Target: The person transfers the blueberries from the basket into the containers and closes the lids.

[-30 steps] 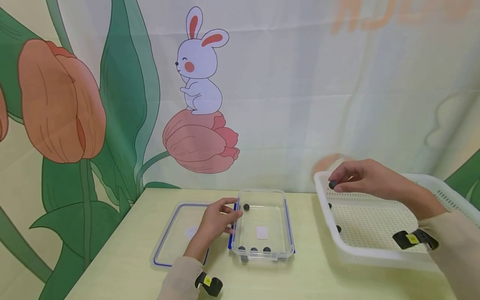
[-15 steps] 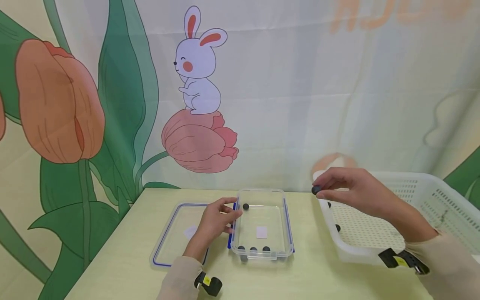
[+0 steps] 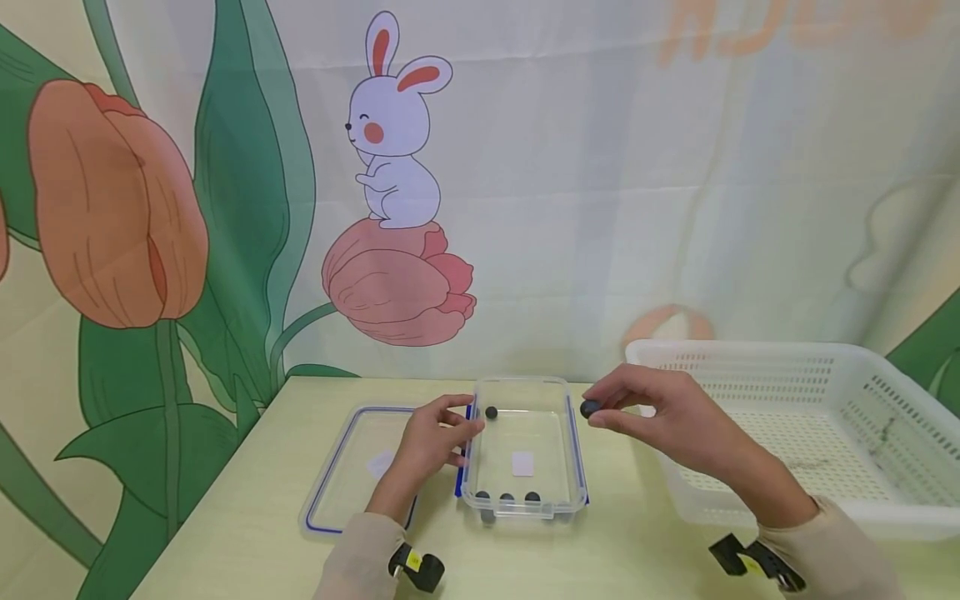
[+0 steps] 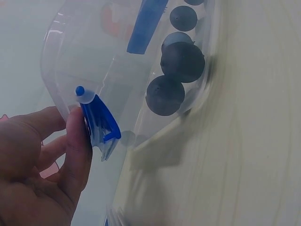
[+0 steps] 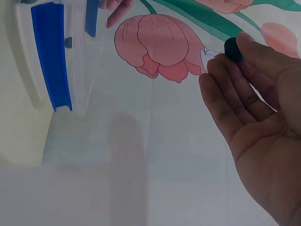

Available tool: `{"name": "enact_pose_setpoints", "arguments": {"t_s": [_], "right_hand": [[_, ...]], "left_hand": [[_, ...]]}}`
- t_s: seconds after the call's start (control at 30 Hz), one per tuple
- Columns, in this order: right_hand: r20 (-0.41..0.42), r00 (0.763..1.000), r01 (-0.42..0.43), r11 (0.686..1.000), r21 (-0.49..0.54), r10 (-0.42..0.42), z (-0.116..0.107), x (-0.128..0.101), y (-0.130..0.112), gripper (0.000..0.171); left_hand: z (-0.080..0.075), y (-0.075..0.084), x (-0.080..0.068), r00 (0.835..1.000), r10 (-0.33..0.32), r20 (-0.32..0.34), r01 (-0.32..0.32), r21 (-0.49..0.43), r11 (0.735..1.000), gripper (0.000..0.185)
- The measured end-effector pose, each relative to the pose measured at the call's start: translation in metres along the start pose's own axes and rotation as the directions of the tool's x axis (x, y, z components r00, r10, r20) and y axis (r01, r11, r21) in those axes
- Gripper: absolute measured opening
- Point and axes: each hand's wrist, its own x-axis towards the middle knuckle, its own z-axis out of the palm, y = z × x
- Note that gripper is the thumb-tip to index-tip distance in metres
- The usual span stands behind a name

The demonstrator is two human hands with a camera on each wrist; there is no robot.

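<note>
- Head view: a pale yellow-green table stands against a printed backdrop showing a rabbit and tulips.
- A white perforated basket sits at the table's right side, well apart from the left hand.
- A clear lid with blue trim lies flat at left, just beside the clear container.
- A clear plastic container with blue clips stands at the table's centre, between lid and basket.
- The right hand hovers above the table between container and basket, just right of the container's far right corner. Thumb and fingertips are drawn together in a pinch on one small dark ball; the right wrist view confirms the ball at the fingertips, the remaining fingers loosely extended.
- The left hand rests at the container's left wall. In the left wrist view the thumb presses the blue side clip, fingers curled round that edge.
- Inside the container, three dark balls line the near wall, and a fourth lies near the far left corner.
</note>
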Motion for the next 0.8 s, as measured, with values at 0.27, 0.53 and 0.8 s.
{"name": "enact_pose_setpoints", "arguments": {"t_s": [0.27, 0.53, 0.8], "right_hand": [[-0.016, 0.995, 0.101, 0.994, 0.038, -0.101, 0.025, 0.001, 0.002, 0.03], [-0.01, 0.993, 0.117, 0.993, 0.034, -0.117, 0.043, -0.001, 0.006, 0.029], [0.148, 0.988, 0.044, 0.999, 0.017, -0.046, 0.061, -0.008, 0.017, 0.019]], "left_hand": [[0.0, 0.001, 0.0, 1.0, -0.006, -0.001, 0.006, 0.0, 1.0, 0.05], [0.0, 0.002, 0.001, 1.0, -0.011, -0.002, 0.011, 0.006, 1.0, 0.051], [0.0, 0.002, 0.0, 1.0, -0.006, 0.0, 0.006, 0.009, 1.0, 0.051]]}}
